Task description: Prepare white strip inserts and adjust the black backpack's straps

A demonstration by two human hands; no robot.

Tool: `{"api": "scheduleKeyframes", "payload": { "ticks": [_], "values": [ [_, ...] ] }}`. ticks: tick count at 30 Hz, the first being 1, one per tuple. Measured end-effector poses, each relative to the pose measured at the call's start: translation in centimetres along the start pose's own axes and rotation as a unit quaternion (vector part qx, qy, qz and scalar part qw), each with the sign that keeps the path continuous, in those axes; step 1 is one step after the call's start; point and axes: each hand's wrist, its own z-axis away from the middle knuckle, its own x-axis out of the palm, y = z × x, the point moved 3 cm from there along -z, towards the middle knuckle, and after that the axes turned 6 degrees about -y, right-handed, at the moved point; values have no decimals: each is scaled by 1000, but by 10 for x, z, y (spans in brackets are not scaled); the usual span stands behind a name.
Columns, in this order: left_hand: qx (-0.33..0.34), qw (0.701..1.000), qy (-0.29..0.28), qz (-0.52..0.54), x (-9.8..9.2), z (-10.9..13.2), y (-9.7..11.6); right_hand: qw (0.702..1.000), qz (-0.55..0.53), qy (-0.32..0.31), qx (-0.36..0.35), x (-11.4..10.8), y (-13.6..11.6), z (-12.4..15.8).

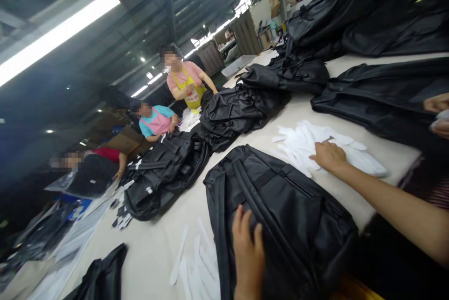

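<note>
A black backpack (273, 192) lies on the table in front of me with its shoulder straps facing up. My left hand (247, 248) is over its near side by a strap, with fingers spread and holding nothing. Past the backpack's right side, my right hand (329, 156) reaches into a pile of white strips (301, 138). Its fingers are curled down onto the strips, and the fingertips are partly hidden. More white strips (198, 267) lie left of the backpack, partly under its edge.
More black backpacks (168, 169) line the pale table (154, 253), with others heaped at the far right (386, 19). Across the table are people, one in a yellow apron (192, 89). Another person's hands (440, 113) hold something whitish at the right edge.
</note>
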Motion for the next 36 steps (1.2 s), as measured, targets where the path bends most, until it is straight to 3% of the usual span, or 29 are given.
{"api": "scheduleKeyframes", "payload": {
  "ticks": [3,6,9,12,19,21,26,32,36],
  "values": [
    [-13,997,-68,24,50,54,17,998,-56,-31,19,-5,3,-4],
    [-28,997,-65,17,70,74,17,997,-75,-23,17,-24,14,-7],
    [-23,998,-56,0,70,75,15,997,-78,-2,9,-47,27,-9],
    [-10,999,-43,-29,71,74,14,997,-67,10,-27,-56,31,-4],
    [12,997,-24,-68,81,79,11,980,-39,-85,-175,-21,25,23],
    [13,997,-23,-69,80,79,11,985,-51,-55,-153,-24,31,21],
    [15,996,-18,-80,80,79,12,1000,-22,1,-14,-33,35,8],
    [17,996,-7,-82,79,79,12,999,-29,-9,-28,-13,8,10],
    [17,997,-13,-73,77,78,15,996,-74,-34,-26,-15,10,-2]
  ]
}}
